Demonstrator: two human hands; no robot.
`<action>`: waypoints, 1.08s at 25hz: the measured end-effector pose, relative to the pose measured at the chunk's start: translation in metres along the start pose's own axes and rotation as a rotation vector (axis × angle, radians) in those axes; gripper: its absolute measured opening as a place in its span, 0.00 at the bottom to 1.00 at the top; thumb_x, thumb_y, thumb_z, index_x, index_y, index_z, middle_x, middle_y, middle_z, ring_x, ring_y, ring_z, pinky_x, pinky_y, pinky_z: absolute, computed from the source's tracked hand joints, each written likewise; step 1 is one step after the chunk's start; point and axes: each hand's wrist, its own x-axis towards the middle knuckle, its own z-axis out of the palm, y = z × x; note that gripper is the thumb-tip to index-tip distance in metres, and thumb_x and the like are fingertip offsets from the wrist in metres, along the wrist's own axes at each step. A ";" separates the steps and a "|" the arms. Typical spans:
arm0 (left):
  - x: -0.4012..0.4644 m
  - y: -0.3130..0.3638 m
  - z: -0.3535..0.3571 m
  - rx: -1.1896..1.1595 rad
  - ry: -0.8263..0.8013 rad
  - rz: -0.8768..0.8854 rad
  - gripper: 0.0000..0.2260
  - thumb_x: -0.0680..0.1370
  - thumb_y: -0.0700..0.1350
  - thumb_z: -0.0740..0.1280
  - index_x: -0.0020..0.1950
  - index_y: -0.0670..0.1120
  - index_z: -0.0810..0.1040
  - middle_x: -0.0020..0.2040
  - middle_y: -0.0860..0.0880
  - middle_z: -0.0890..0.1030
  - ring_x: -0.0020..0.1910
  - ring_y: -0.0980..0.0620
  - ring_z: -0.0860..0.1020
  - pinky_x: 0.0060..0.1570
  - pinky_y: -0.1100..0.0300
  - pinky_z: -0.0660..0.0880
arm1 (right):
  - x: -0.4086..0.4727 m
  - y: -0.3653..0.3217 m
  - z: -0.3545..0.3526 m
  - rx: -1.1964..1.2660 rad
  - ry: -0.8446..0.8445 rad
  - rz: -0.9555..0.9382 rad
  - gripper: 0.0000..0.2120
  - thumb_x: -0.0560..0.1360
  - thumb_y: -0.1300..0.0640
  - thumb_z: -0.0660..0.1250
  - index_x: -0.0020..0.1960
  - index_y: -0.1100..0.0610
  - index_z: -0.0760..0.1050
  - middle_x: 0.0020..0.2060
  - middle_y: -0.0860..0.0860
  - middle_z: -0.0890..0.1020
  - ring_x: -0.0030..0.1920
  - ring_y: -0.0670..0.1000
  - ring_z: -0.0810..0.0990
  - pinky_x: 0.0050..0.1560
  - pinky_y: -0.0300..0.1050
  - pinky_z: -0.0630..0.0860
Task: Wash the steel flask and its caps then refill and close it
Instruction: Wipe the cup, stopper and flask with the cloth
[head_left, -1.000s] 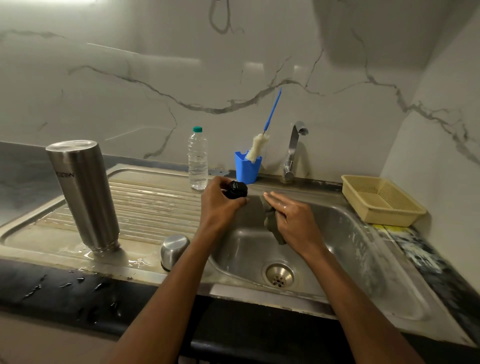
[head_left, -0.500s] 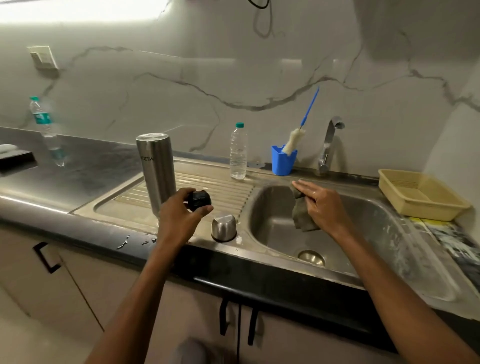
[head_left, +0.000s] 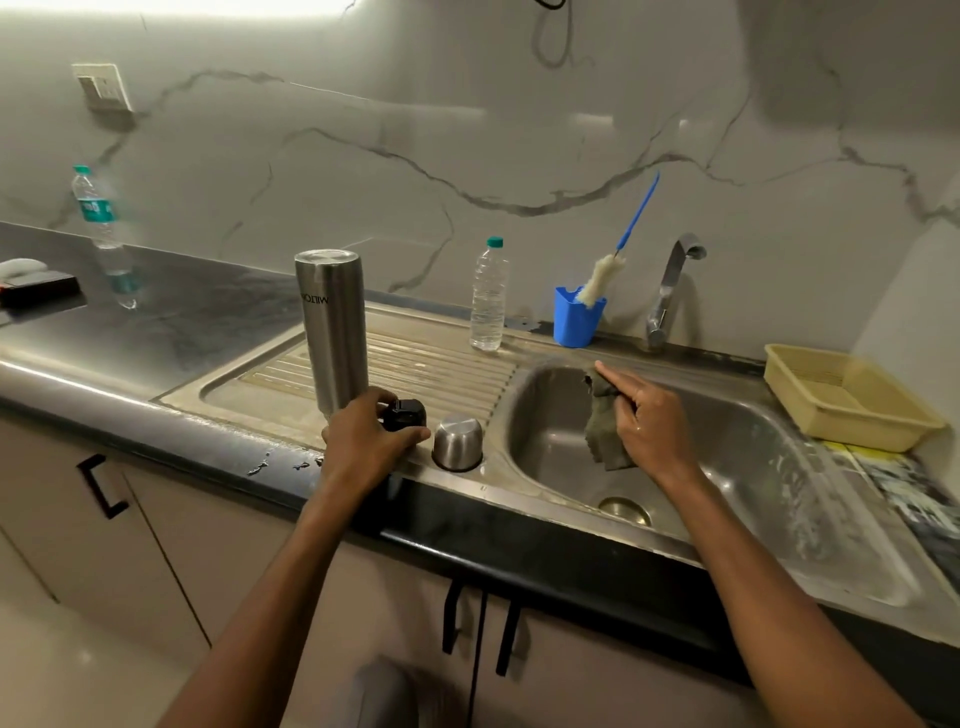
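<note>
- Bottle of water (head_left: 98, 228) with a green cap and label stands on the dark counter (head_left: 171, 317), far left of the sink basin (head_left: 748, 457), near a wall switch plate (head_left: 101, 87).
- Steel flask (head_left: 335, 332) stands upside down on the ribbed drainboard (head_left: 415, 364), left of the basin.
- Left hand (head_left: 363, 447) is curled round a black inner cap (head_left: 406, 414), holding it just in front of the flask's base.
- Steel outer cap (head_left: 457, 443) sits mouth-down at the drainboard's front edge, just right of the black cap, at the basin's left rim.
- A second clear water bottle (head_left: 489, 296) stands behind the drainboard.
- Blue holder (head_left: 576, 322) with a bottle brush (head_left: 605, 275) stands behind the basin, left of the tap (head_left: 670, 286).
- Right hand (head_left: 649, 421) grips a grey-green cloth (head_left: 602, 431) over the basin, forefinger stretched out.
- Yellow plastic basket (head_left: 847, 400) rests right of the basin.
</note>
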 end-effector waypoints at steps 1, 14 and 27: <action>-0.001 0.000 0.003 0.006 -0.003 0.001 0.28 0.65 0.60 0.81 0.60 0.52 0.79 0.55 0.48 0.85 0.55 0.44 0.83 0.62 0.38 0.76 | -0.001 0.002 -0.001 -0.011 -0.006 0.002 0.24 0.80 0.70 0.63 0.73 0.55 0.75 0.67 0.53 0.80 0.65 0.51 0.80 0.70 0.45 0.73; 0.001 -0.004 -0.024 0.095 0.357 0.177 0.13 0.76 0.36 0.72 0.60 0.43 0.78 0.53 0.43 0.84 0.52 0.42 0.81 0.59 0.37 0.76 | -0.005 0.002 0.000 -0.008 -0.039 -0.023 0.24 0.80 0.70 0.63 0.75 0.56 0.72 0.67 0.55 0.81 0.65 0.52 0.80 0.67 0.40 0.71; 0.072 0.012 -0.040 -0.083 0.289 0.036 0.40 0.68 0.55 0.81 0.71 0.43 0.64 0.66 0.41 0.77 0.65 0.37 0.77 0.68 0.33 0.70 | -0.005 -0.001 0.001 0.036 -0.099 -0.009 0.25 0.82 0.67 0.63 0.76 0.52 0.70 0.66 0.54 0.81 0.62 0.51 0.81 0.65 0.41 0.75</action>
